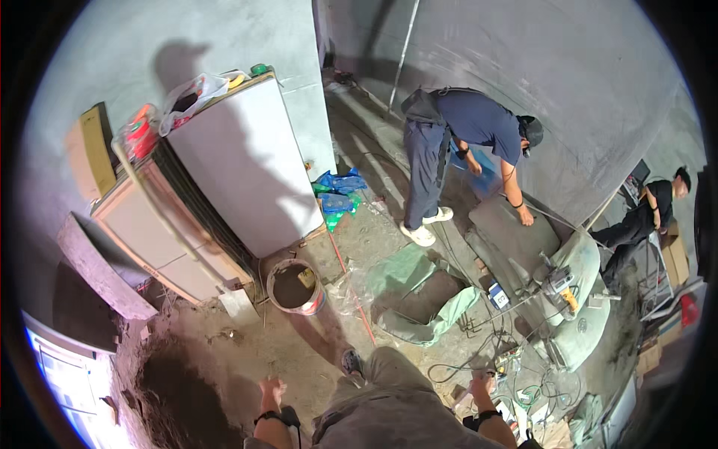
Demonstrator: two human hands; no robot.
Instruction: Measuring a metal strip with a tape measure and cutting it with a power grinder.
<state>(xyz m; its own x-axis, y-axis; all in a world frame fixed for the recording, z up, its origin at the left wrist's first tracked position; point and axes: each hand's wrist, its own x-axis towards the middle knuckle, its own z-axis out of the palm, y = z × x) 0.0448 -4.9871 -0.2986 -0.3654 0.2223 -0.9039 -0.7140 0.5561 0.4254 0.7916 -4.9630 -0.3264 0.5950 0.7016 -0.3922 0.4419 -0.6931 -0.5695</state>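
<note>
My left hand (273,389) hangs over the bare dirt floor at the lower middle, with its fingers apart and nothing visible in it. On the other side of my body, my right hand (482,383) is low beside a tangle of cables and small tools (516,367); too little of its fingers shows to tell whether it holds anything. Ahead stands a bucket (297,286) with dark grey material inside. Right of it, an opened green sack (407,271) surrounds a heap of grey powder. A shovel (239,305) leans on the boards, its blade near the bucket.
A co-worker (467,135) bends over a grey slab or sack (516,228). A power tool (561,288) lies on filled sacks (587,329). Another person (647,209) is at far right. Leaning panels (250,165) stand left; a red rod (350,288) crosses the floor. Dark soil (179,396) lies lower left.
</note>
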